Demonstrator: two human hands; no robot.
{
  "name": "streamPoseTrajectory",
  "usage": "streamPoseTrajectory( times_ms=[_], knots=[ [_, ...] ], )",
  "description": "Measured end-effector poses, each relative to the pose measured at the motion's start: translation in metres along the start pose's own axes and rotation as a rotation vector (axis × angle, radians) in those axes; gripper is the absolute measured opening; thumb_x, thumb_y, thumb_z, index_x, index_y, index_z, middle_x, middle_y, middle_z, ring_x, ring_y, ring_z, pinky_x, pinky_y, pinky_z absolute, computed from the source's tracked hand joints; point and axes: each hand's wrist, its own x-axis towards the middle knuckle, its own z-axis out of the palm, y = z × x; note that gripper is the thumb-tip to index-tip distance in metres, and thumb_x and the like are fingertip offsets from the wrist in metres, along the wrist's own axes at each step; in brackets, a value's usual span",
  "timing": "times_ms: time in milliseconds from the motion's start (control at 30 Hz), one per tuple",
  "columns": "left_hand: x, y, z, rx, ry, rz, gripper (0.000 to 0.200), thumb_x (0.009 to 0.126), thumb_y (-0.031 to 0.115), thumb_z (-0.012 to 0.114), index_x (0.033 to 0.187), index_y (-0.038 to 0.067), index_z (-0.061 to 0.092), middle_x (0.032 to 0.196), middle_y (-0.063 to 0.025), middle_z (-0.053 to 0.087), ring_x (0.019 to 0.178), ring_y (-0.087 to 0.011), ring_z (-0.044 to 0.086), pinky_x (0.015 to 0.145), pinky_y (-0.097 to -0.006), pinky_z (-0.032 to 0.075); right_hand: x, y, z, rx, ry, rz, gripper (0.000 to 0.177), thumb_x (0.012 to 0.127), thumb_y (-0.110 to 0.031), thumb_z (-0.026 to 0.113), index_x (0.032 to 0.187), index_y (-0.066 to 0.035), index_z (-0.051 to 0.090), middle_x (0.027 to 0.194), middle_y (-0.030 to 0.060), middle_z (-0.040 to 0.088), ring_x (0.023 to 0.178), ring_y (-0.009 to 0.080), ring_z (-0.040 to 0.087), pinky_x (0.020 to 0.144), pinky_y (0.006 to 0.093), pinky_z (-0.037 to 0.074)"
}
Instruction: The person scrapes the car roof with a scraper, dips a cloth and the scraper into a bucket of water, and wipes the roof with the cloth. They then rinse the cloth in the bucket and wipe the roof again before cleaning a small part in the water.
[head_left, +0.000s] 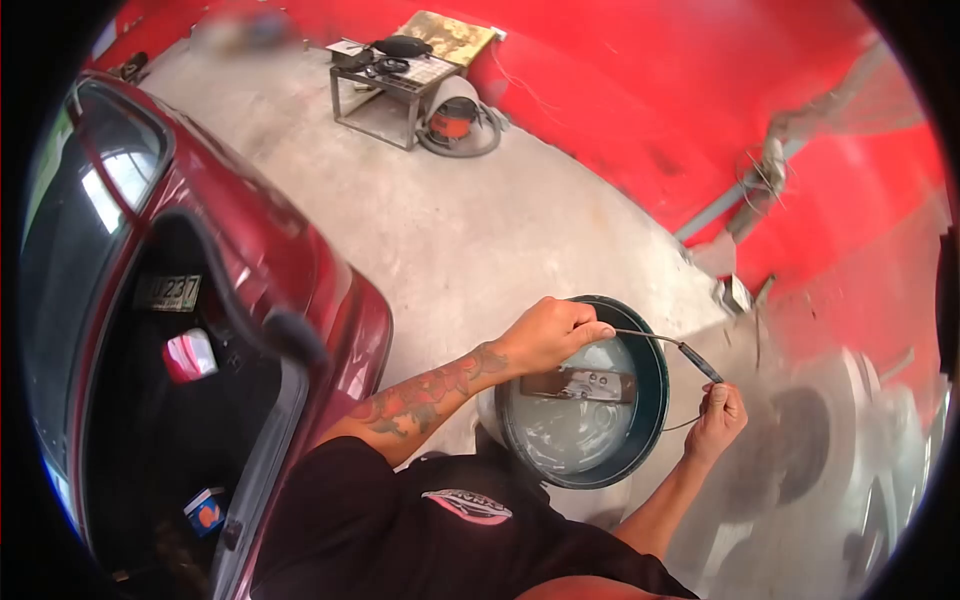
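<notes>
A dark green bucket (655,420) of cloudy water stands on the floor in front of me, with a brown-framed flat piece (540,386) in it. Over the bucket's far rim, my left hand (557,335) pinches one end of a thin cable (645,333). That cable runs right to a dark cylindrical sleeve (700,363). Just below the sleeve, my right hand (722,418) is closed on the cable, right of the bucket. A further length of cable passes from my right hand toward the bucket's rim.
On the left is a dark red car (290,250) with its rear compartment open. A metal-framed table (412,100) stands at the back, beside an orange and grey vacuum (452,118). A red wall (640,100) and a grey pipe (715,208) are on the right.
</notes>
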Motion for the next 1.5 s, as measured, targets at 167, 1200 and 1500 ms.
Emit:
streamPoseTrajectory(
  times_ms=[167,1200,1500],
  knots=[
    [0.109,-0.07,-0.076,0.112,0.128,-0.142,0.043,0.088,0.029,0.064,0.06,0.0,0.05,0.051,-0.004,0.035,0.051,-0.0086,0.033,0.046,-0.0301,0.033,0.151,0.062,0.129,-0.148,-0.216,-0.072,0.023,0.089,-0.009,0.054,0.07,0.003,0.058,0.061,-0.001,0.047,0.056,0.0059,0.038,0.05,0.023,0.029],
    [0.374,-0.652,-0.443,0.271,0.257,-1.294,0.05,0.091,0.041,0.044,0.076,-0.003,0.065,0.079,-0.0294,0.061,0.082,-0.043,0.061,0.077,-0.0461,0.048,0.433,0.513,0.873,-0.064,-1.752,0.19,0.023,0.069,-0.016,0.07,0.066,0.001,0.056,0.065,0.0157,0.055,0.068,0.0281,0.057,0.061,0.0392,0.045],
    [0.393,-0.692,-0.452,0.225,0.568,-1.322,0.054,0.093,0.043,0.042,0.076,-0.003,0.065,0.081,-0.0278,0.063,0.084,-0.0421,0.061,0.077,-0.0478,0.048,0.437,0.543,0.946,0.031,-1.966,-0.086,0.018,0.067,-0.015,0.068,0.065,-0.005,0.054,0.063,0.0152,0.056,0.069,0.0358,0.058,0.06,0.0436,0.045]
  ],
)
